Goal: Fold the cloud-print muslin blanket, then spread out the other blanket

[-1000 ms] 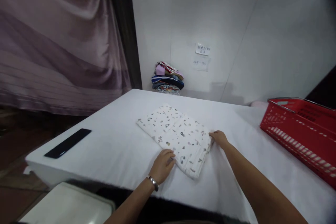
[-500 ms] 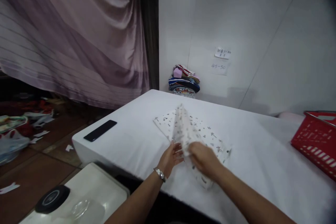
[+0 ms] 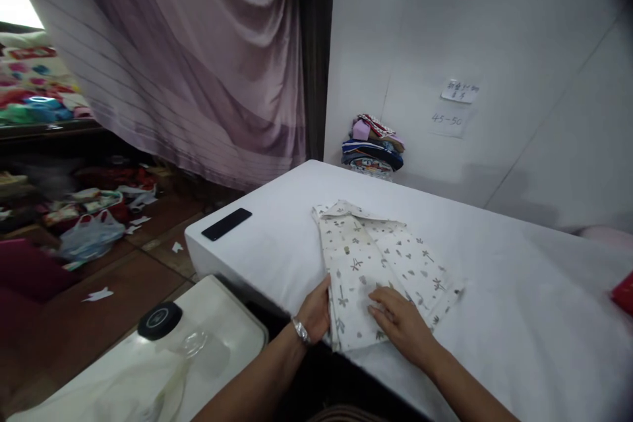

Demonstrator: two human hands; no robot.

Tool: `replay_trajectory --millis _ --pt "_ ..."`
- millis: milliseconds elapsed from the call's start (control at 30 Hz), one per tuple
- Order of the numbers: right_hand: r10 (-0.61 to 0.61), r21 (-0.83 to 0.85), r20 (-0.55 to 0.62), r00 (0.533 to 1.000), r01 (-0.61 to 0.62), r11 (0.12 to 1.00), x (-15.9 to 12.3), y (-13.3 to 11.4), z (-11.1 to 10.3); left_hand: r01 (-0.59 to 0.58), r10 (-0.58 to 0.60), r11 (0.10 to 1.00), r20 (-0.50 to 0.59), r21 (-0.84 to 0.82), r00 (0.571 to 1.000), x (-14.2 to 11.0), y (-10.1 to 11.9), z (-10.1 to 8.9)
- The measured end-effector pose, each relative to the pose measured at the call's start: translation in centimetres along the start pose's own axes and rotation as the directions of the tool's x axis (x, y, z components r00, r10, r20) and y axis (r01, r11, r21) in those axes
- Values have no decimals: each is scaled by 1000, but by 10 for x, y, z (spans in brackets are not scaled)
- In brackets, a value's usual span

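A white cloth printed with small palm trees and other motifs [image 3: 363, 257] lies folded at the front of the white table [image 3: 281, 237]. Its left part is folded over, and the far edge is slightly raised and loose. My left hand [image 3: 316, 310], with a silver bracelet at the wrist, is closed around the cloth's near left edge, the fingers partly hidden beneath it. My right hand [image 3: 398, 323] is over the near right part of the cloth, fingers slightly bent and apart; whether the fingertips press on it I cannot tell.
A black phone-like slab [image 3: 226, 224] lies at the table's left corner. Folded clothes [image 3: 373, 148] are stacked behind the far edge. A red basket [image 3: 624, 293] shows at right. Lower left is a pale lid-like surface [image 3: 222, 310] with a black disc [image 3: 159, 320]. A curtain [image 3: 237, 66] hangs left.
The right edge of the cloth was lifted and folded over by my right hand. My left hand has taken the near left edge. The view has turned left, so the basket has nearly left it.
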State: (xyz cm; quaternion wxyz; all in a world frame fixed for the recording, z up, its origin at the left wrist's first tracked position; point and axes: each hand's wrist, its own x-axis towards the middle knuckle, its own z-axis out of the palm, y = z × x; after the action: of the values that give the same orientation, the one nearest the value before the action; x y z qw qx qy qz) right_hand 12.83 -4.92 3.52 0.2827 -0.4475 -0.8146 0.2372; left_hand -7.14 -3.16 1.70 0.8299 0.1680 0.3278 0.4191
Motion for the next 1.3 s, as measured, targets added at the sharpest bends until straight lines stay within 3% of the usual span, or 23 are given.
replay_trajectory --millis 167,400,667,900,1033,1100,1167,1233,1300 --pt "-51 -25 45 998 52 998 -11 -4 16 -22 20 996 -30 -91 999 2 -2 10" --pt "-194 -185 -11 981 189 964 -10 -5 33 0 21 986 120 -167 993 2 -1 21" --pt "-127 -173 34 991 131 976 1 -4 37 4 14 980 87 -198 996 4 -4 21" --pt "-67 50 164 984 60 997 11 -7 28 40 -19 985 128 -165 992 4 -4 19" --pt "-1 295 131 991 -38 955 19 -8 16 66 -47 985 117 -160 992 3 -4 13" --pt "121 401 71 990 -139 906 22 1 0 75 -65 985 68 -159 996 5 -6 8" --pt "330 532 -17 944 -271 802 25 23 -25 56 -59 986 -15 -160 998 8 -8 4" --pt "555 708 -122 823 -320 629 24 56 -56 21 -33 988 -79 -155 996 11 -9 1" --pt "683 814 -234 692 -245 526 17 96 -85 3 -19 989 -111 -147 994 11 -9 1"
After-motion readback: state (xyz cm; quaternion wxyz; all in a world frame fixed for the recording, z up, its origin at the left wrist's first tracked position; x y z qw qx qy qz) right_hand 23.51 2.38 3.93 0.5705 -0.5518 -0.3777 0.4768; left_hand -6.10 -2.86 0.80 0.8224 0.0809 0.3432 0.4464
